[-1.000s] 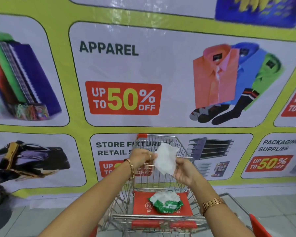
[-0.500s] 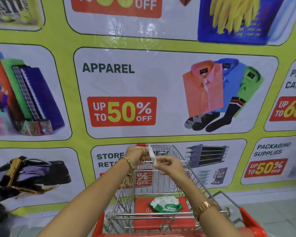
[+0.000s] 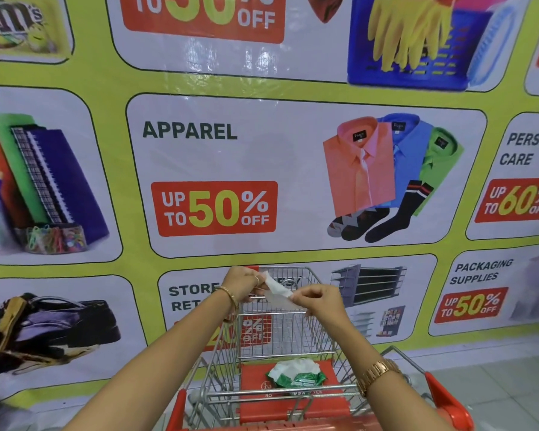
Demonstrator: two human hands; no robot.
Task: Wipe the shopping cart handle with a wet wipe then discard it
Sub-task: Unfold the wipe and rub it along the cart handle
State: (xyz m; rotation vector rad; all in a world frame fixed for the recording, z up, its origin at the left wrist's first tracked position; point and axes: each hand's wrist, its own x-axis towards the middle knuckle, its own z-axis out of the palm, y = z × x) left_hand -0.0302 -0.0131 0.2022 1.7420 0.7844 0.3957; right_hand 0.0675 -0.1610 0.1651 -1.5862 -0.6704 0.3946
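Note:
A white wet wipe [image 3: 276, 290] is stretched between both hands above the wire cart. My left hand [image 3: 241, 283] pinches its upper left end. My right hand [image 3: 319, 301] pinches its lower right end. The wipe looks folded into a narrow strip. The cart's red handle [image 3: 293, 426] runs along the bottom edge of the view, below my forearms, with a red end piece [image 3: 448, 402] at the right. A green and white wipes pack [image 3: 296, 376] lies on the red child seat flap [image 3: 252, 377] inside the cart.
The silver wire basket [image 3: 293, 331] of the cart points at a large printed banner wall [image 3: 262, 169] close ahead. Grey tiled floor [image 3: 511, 387] shows at the lower right. No bin is in view.
The open wipe held up a second ago has been folded into a narrow strip between my hands. The view has tilted up and the cart handle has come into sight at the bottom.

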